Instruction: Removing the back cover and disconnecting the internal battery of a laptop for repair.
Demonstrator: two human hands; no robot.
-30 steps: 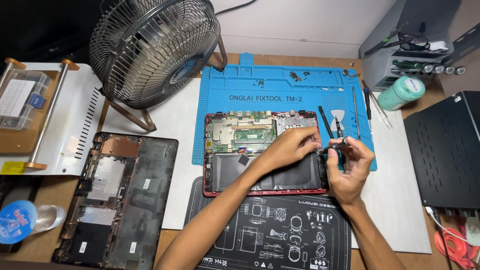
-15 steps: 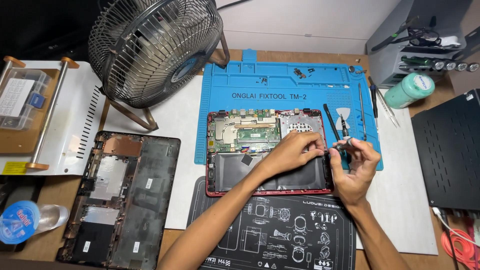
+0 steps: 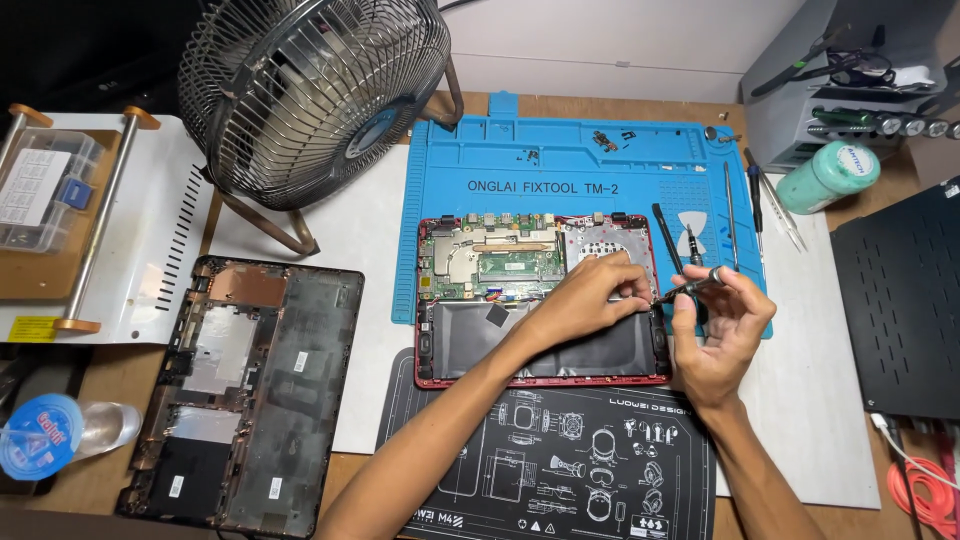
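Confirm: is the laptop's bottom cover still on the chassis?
No. The opened laptop shows its board and battery, and the detached bottom cover lies apart to its left on the table.

Left hand (image 3: 585, 298) lies palm-down, fingers bent; right hand (image 3: 722, 325) pinches, fingers curled.

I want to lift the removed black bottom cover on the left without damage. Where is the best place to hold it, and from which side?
Probably grip the bottom cover by its two long outer edges, coming from above with one hand on each. It lies flat, inner side up, broad and thin, so a one-corner hold might flex it. Its right edge looks freer; near its top corner stands the fan.
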